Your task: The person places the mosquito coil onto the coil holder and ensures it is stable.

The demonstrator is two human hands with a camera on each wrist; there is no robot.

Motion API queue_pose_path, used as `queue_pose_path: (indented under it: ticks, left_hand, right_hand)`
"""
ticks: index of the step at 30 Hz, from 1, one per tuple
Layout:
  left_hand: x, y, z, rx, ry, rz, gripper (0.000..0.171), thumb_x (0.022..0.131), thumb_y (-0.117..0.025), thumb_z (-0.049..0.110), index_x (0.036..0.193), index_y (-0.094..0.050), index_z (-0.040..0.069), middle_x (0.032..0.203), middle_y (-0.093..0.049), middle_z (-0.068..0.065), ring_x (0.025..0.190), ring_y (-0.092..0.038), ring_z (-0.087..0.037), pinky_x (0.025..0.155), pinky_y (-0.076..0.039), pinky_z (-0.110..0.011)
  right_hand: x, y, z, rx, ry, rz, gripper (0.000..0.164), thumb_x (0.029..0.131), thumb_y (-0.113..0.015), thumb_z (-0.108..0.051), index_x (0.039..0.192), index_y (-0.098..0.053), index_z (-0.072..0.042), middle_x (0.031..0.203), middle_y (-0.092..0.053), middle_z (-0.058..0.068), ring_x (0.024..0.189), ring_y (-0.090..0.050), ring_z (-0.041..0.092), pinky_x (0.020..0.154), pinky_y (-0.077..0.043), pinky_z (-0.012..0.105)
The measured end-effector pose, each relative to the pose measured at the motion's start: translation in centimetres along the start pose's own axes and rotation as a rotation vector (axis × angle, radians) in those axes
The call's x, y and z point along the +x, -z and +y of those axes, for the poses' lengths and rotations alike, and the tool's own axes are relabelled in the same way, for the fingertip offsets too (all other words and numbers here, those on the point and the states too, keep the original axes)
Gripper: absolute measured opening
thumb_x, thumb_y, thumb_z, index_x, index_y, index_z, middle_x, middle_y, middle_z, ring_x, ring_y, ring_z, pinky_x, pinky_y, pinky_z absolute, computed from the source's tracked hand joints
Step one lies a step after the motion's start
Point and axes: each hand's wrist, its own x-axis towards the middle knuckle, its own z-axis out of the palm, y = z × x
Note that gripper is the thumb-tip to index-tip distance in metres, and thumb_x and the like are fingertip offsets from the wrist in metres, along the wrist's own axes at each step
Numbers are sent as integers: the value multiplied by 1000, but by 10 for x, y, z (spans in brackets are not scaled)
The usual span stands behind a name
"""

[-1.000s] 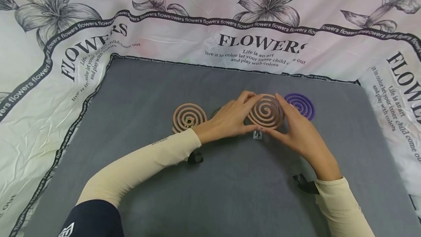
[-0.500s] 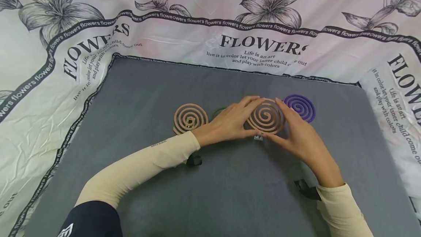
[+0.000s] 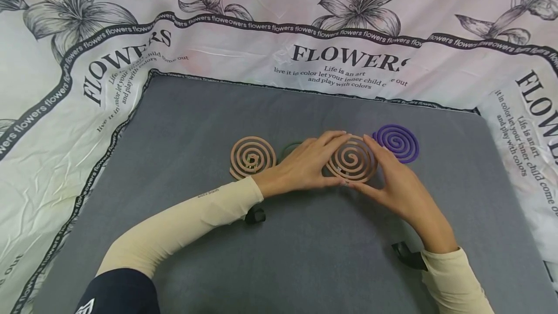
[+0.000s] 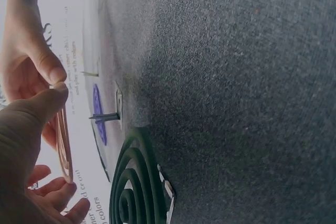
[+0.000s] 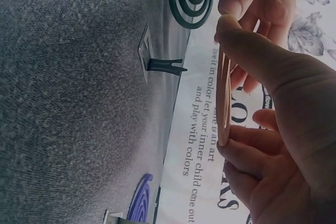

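Observation:
Both hands hold a brown mosquito coil (image 3: 352, 157) flat between them, off the grey tabletop. My left hand (image 3: 305, 164) pinches its left edge with thumb and fingers; my right hand (image 3: 403, 190) pinches the right edge. Thumb tips of the two hands meet at the near rim. Below the coil, apart from it, stands a small metal coil stand (image 5: 165, 67) with an upright forked prong. A green mosquito coil (image 4: 136, 177) sits beneath my left hand, mostly hidden in the head view. Just beyond my right hand lies a purple mosquito coil (image 3: 397, 143).
Another brown mosquito coil (image 3: 253, 157) rests on a stand to the left, near the left wrist. The grey tabletop (image 3: 279, 260) is bordered by a white flower-printed cloth (image 3: 235, 54) at the back and sides. Black straps (image 3: 407, 256) hang at both wrists.
The held brown coil has moved a little nearer to me, over the metal stand, which showed in front of it before. Both hands kept their pinch and moved with it.

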Motion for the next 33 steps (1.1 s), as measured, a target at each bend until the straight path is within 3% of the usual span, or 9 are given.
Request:
queue_pose_path:
  ticks: [6,21,33]
  left_hand:
    - [-3,-2,0,1,-14,3,103,90,-82,55,167,-31,10,164,-39,-11,140,-53,-24,117,-41,-43]
    - [-8,-9,0,29,-14,-43,101,92,-77,60,167,-31,11,165,-38,-8,145,-47,-17,121,-35,-42]
    - [-10,-13,1,55,9,-56,102,93,-75,61,169,-26,13,166,-37,-5,146,-44,-13,120,-23,-54]
  right_hand:
    - [-3,-3,0,2,-5,-17,110,79,-97,-28,167,-33,-12,161,-46,22,142,-49,45,109,-42,65]
    - [-9,-10,4,20,-2,-40,110,79,-97,-26,167,-32,-14,160,-48,22,140,-52,45,108,-44,65]
    - [-9,-15,7,32,-6,-54,108,80,-96,-29,167,-33,-12,162,-46,20,142,-50,44,111,-41,64]
